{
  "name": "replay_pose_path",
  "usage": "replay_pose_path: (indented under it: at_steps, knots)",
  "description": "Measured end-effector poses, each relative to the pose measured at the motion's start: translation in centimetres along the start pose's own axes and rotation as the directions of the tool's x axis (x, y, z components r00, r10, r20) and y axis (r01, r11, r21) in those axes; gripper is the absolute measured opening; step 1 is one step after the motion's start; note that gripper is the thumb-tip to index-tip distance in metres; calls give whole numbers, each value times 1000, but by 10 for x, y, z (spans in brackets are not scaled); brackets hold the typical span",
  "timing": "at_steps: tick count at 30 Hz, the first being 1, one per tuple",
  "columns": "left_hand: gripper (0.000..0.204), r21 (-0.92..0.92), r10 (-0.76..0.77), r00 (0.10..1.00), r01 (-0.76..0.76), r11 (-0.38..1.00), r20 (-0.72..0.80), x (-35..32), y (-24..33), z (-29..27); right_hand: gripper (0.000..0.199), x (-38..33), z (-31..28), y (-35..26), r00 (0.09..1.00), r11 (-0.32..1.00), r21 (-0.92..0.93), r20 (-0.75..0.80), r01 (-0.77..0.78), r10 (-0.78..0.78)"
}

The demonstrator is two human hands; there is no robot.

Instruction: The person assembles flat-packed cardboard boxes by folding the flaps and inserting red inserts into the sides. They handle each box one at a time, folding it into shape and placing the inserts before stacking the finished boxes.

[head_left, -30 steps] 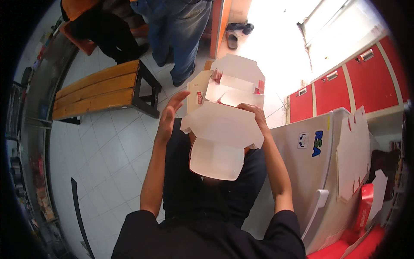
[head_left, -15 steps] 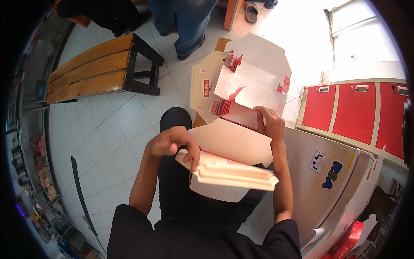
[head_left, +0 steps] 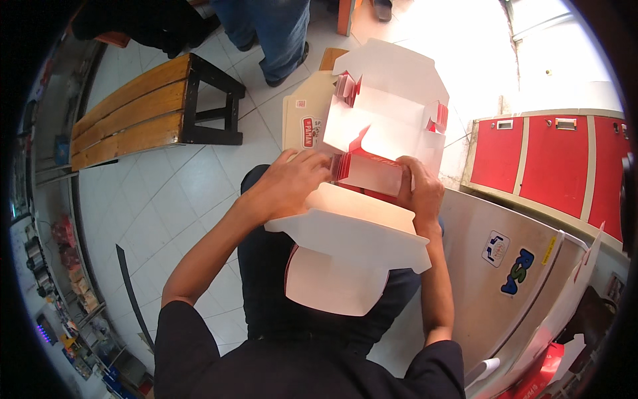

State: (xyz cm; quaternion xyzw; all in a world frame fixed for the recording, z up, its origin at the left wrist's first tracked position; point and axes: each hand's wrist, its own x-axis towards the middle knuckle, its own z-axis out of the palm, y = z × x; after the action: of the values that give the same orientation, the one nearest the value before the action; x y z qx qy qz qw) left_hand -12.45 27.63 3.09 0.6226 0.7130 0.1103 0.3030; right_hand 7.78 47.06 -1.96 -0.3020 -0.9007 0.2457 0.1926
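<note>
Across my lap and reaching away from me lies a set of nested, part-folded cardboard boxes [head_left: 387, 122], white inside with red edges and layered corner tabs. My left hand [head_left: 296, 179] is closed at the near left corner, its fingertips by the bunched red-edged tabs [head_left: 341, 166]. At the near right corner my right hand [head_left: 423, 189] grips the wall, thumb inside. Nearer to me, a long white flap [head_left: 349, 238] slopes down between my forearms, and a rounded white panel [head_left: 335, 282] rests over my thighs. Under the boxes at the left, a beige printed cardboard piece [head_left: 300, 116] sticks out.
A slatted wooden bench [head_left: 136, 120] with black legs stands at the left. Close on my right is a fridge-like pale cabinet [head_left: 488, 286], with red lockers [head_left: 555, 159] behind it. A person in jeans [head_left: 269, 40] stands ahead. Shelves of goods [head_left: 73, 286] line the far left.
My left hand has moved forward from the layered flaps over my lap to the left corner tabs. The long flap has swung, showing its white face. My right hand keeps its hold.
</note>
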Motion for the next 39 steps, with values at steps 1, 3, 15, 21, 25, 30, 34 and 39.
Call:
replay_pose_path:
  at_steps: [1, 3, 15, 21, 25, 30, 34, 39]
  knots:
    - [51, 16, -42, 999, 42, 999, 10, -6, 1, 1, 17, 1, 0, 1, 1000, 1000, 6, 7, 6, -6]
    - [49, -94, -101, 994, 103, 990, 28, -5, 3, 2, 18, 3, 0, 2, 1000, 1000, 17, 19, 19, -19]
    - [45, 13, -108, 993, 107, 994, 57, 8, -10, 12, 15, 4, -1, 3, 991, 991, 115, -126, 66, -51]
    - [47, -34, -151, 983, 155, 987, 105, 10, -9, 9, 10, 23, -32, -17, 954, 950, 297, -246, -94, 171]
    - [52, -179, -122, 984, 144, 973, 129, 12, -15, 7, 11, 44, -68, -20, 919, 965, 251, -393, 72, 34]
    - [78, -665, -60, 981, -79, 742, -183, -19, -37, -34, 9, 39, -113, -70, 750, 963, 86, -647, 254, -140]
    - [103, -783, 39, 832, -536, 316, -554, -63, -21, -32, 7, -1, -129, -129, 746, 822, 9, -425, 569, -512]
    - [58, -827, -516, 746, -549, -120, -420, -110, 53, -77, 22, -52, -93, -177, 666, 686, -111, -169, 719, -726]
